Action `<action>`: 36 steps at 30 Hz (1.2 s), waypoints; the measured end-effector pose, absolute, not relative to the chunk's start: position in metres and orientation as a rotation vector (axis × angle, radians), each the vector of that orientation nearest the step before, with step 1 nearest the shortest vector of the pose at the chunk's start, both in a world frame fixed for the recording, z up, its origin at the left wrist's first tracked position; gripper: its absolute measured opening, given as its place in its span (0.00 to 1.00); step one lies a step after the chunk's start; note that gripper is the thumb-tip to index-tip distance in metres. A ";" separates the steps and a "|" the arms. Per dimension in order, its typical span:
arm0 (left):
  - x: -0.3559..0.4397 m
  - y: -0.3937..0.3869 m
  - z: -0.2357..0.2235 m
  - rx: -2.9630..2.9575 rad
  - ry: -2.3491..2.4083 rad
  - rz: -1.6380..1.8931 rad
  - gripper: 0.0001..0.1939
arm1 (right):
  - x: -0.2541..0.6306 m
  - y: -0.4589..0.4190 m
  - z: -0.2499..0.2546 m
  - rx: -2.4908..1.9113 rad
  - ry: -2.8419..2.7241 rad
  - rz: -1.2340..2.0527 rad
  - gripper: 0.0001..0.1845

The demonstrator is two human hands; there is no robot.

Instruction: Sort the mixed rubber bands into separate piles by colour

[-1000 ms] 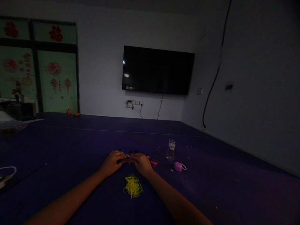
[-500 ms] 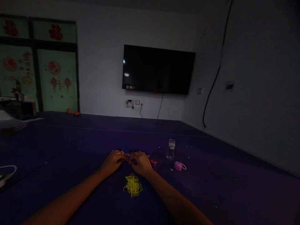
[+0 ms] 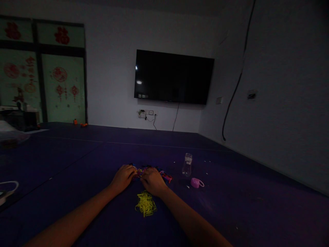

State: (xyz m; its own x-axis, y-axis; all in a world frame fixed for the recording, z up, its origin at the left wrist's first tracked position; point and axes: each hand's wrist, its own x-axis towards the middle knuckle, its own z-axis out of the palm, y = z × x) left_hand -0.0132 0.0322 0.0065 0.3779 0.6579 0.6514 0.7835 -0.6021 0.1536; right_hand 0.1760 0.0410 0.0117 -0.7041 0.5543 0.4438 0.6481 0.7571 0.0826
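A pile of mixed-colour rubber bands (image 3: 165, 175), pink, blue, red and black among them, lies on the dark purple surface. At its left end my left hand (image 3: 125, 176) rests with fingers curled in against the bands. My right hand (image 3: 153, 179) is bent over the middle of the pile, close to the left one, its fingertips turned down among the bands. Whatever either hand pinches is hidden by the fingers. Nearer to me, between my forearms, sits a separate heap of yellow rubber bands (image 3: 146, 203).
Right of the pile stands a clear bottle (image 3: 187, 165), with a pink cap with a loop (image 3: 196, 183) beside it. Small white scraps are scattered around them. A white-handled object (image 3: 9, 190) is at the left edge. A television (image 3: 173, 77) hangs on the far wall.
My right hand has shifted slightly left, and its fingers have come lower into the pile, nearer my left hand. The left hand has barely moved. The yellow heap looks the same.
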 end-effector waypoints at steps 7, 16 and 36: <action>-0.012 0.032 0.008 -2.445 -1.273 -0.985 0.08 | 0.176 0.046 0.009 -0.873 -2.544 -0.278 0.12; -0.013 0.032 0.008 -2.476 -1.252 -1.044 0.06 | 0.176 0.045 0.008 -0.874 -2.564 -0.317 0.12; -0.014 0.031 0.009 -2.491 -1.166 -1.054 0.04 | 0.172 0.051 -0.001 -0.730 -2.452 -0.226 0.12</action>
State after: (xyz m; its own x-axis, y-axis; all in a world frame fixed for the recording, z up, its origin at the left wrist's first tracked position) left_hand -0.0137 0.0314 0.0088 0.4359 0.5936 0.6765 0.7327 -0.6705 0.1163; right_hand 0.1723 0.0513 -0.0007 -0.6913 0.4514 0.5643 0.5471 0.8371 0.0006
